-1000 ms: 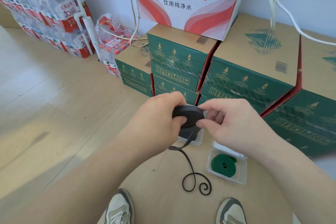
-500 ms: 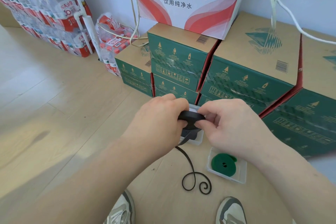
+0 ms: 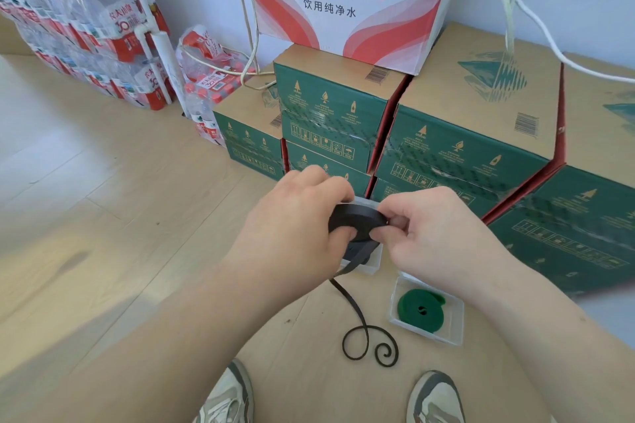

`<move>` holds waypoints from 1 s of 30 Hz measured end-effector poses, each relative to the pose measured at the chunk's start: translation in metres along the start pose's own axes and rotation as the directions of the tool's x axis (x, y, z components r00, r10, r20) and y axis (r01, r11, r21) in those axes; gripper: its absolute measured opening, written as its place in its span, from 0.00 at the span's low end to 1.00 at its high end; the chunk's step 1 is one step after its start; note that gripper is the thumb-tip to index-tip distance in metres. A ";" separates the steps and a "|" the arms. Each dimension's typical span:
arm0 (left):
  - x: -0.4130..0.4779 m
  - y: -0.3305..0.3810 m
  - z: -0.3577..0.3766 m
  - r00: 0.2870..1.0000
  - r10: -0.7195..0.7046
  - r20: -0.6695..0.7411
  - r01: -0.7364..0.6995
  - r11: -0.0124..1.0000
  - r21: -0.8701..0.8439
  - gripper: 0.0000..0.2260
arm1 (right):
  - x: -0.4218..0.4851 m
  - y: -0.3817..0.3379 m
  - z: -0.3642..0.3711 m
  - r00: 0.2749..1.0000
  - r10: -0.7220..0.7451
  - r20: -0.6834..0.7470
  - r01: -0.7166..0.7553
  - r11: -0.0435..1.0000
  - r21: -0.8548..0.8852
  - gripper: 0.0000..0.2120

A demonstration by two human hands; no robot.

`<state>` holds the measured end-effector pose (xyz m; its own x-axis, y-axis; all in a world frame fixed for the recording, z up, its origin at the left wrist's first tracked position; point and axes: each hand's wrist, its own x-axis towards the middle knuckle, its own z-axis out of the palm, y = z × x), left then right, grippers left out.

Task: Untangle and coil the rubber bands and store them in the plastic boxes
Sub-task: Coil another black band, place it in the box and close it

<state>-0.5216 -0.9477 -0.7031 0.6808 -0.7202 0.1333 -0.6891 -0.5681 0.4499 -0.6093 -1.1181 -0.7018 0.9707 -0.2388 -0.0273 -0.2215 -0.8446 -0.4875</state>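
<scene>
As seen from the head, the left hand [image 3: 295, 227] and right hand [image 3: 436, 233] pinch the coiled flat black rubber band [image 3: 355, 220] by its rim, above a clear plastic box [image 3: 374, 259]; its loose tail [image 3: 357, 316] curls on the floor [image 3: 137, 251]; light, limp, probably springy, best gripped edgewise.

Bright, even daylight throughout, no harsh highlights. Tops of the green cartons [image 3: 481, 86] read lighter than their fronts, so the light falls from above. One soft, diffuse shadow patch lies on the wooden floor [image 3: 103, 216] at left. Mild glare shows on the shrink-wrapped water packs [image 3: 86, 27]. Centre is sharp: left hand [image 3: 292, 227] and right hand [image 3: 439, 237] are crisp. Edges are smeared and bowed by the wide lens, worst at the lower corners and left margin
</scene>
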 end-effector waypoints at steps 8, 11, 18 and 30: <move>0.003 -0.004 -0.003 0.994 -0.082 0.078 0.090 0.989 -0.113 0.05 | 0.000 0.005 0.000 0.999 0.042 -0.024 -0.038 0.988 0.147 0.07; 0.002 -0.005 -0.005 0.978 -0.166 0.126 0.195 0.945 -0.262 0.04 | 0.002 0.005 -0.004 0.998 0.061 -0.020 -0.056 0.976 0.208 0.03; 0.001 -0.006 0.002 0.988 -0.120 0.097 0.130 0.986 -0.106 0.10 | -0.001 -0.002 -0.003 1.000 0.015 0.011 -0.016 1.000 0.021 0.14; 0.003 -0.008 0.001 0.987 -0.083 0.136 0.104 0.983 -0.155 0.06 | 0.001 0.007 -0.003 0.995 0.054 0.087 -0.060 0.996 0.069 0.05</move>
<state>-0.5139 -0.9460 -0.7077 0.6955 -0.7181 -0.0253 -0.5681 -0.5712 0.5924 -0.6099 -1.1258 -0.7030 0.9617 -0.2415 -0.1300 -0.2728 -0.7932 -0.5444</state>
